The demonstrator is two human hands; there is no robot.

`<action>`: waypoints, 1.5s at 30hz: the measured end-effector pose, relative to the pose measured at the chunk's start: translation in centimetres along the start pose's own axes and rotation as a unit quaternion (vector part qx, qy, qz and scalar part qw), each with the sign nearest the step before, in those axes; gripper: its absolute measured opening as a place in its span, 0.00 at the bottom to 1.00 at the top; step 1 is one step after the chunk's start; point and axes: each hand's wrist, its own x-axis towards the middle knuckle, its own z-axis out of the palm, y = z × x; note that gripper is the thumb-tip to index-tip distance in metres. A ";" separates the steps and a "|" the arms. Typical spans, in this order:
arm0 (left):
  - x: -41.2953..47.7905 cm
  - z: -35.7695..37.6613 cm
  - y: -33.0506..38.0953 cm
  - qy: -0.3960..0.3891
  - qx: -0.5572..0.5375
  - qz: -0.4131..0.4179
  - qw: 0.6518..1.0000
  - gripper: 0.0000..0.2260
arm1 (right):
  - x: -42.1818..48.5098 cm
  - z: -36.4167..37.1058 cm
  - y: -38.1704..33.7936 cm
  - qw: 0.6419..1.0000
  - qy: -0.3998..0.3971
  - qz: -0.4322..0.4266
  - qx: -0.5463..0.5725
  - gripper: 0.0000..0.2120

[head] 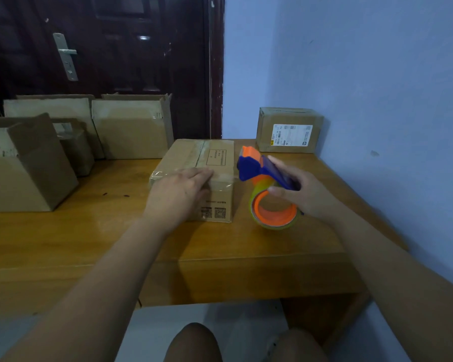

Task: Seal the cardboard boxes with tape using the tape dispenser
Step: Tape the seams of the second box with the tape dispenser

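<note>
on the wooden desk (pixel 63 236), left hand (pixel 178 194) lies flat on the cardboard box (pixel 194 163); right hand (pixel 298 192) grips the tape dispenser (pixel 262 178).

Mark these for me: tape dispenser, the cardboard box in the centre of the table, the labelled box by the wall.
tape dispenser (pixel 251 169), head view, on its blue body.
centre cardboard box (pixel 191 158), head view, on its top face, left of the seam.
labelled cardboard box (pixel 289 131), head view, on its front face at the white label.

No legible print on taped box (pixel 183 155) or white label (pixel 291 135)
</note>
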 end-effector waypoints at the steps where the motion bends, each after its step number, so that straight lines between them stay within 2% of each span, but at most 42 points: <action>1: -0.1 0.1 -0.1 0.009 -0.004 0.002 1.000 0.21 | -0.1 -0.5 -0.4 1.000 0.011 -0.010 0.006 0.34; 4: -0.2 0.6 -0.2 0.021 -0.007 0.008 1.000 0.21 | -0.3 -2.1 -1.5 0.997 0.035 -0.046 0.043 0.32; 6: -0.3 1.0 -0.5 0.021 0.001 0.022 1.000 0.23 | -0.7 -2.7 -2.1 0.997 0.041 -0.065 0.016 0.32; 8: -0.3 1.3 -0.7 0.028 -0.002 0.033 0.999 0.24 | -1.0 -2.8 -1.9 0.991 0.024 -0.075 -0.104 0.34; 10: -0.2 1.3 -0.9 0.018 0.014 0.038 0.999 0.26 | -1.0 -2.4 -0.6 0.966 -0.028 -0.084 -0.245 0.35; 11: -0.2 1.3 -0.9 0.018 0.017 0.042 0.999 0.26 | -1.1 -2.4 -0.2 0.959 -0.045 -0.081 -0.267 0.35; 12: -0.1 1.3 -1.0 0.022 0.016 0.045 0.999 0.26 | -1.2 -2.5 -0.1 0.964 -0.048 -0.070 -0.250 0.35; 14: -0.1 1.2 -1.1 0.027 0.014 0.050 0.998 0.24 | -1.3 -3.4 -0.7 0.993 -0.004 -0.045 -0.106 0.33; 16: -0.1 1.3 -1.2 0.028 0.017 0.056 0.998 0.23 | -1.5 -4.5 -0.8 0.997 0.048 -0.058 0.003 0.30; 18: 0.0 1.4 -1.2 0.035 0.009 0.056 0.998 0.23 | -1.8 -4.9 -1.1 0.997 0.035 -0.061 -0.035 0.31; 21: 0.0 1.4 -0.9 0.032 0.006 0.048 0.998 0.25 | -1.8 -4.1 -1.2 0.969 -0.056 -0.046 -0.238 0.34; 22: -0.1 1.5 -0.9 0.025 0.006 0.046 0.999 0.26 | -1.6 -3.8 -1.2 0.957 -0.081 -0.042 -0.275 0.34; 26: 0.0 1.3 -0.8 0.018 0.001 0.045 0.999 0.26 | -0.5 -4.0 -3.1 0.932 -0.118 -0.032 -0.340 0.34; 36: 0.0 1.1 0.3 0.016 -0.028 0.016 0.999 0.23 | 2.1 -4.4 -7.6 0.894 -0.203 0.006 -0.399 0.31; 39: 0.1 1.3 2.1 0.022 0.017 0.071 0.997 0.29 | 2.6 -4.5 -8.2 0.891 -0.221 0.028 -0.396 0.30; 41: 0.3 2.0 3.8 0.017 0.010 0.089 0.996 0.33 | 2.8 -4.6 -8.2 0.891 -0.227 0.035 -0.391 0.30; 45: 0.7 3.0 5.3 0.071 -0.059 0.043 0.995 0.25 | 3.3 -4.8 -8.0 0.906 -0.248 0.071 -0.336 0.27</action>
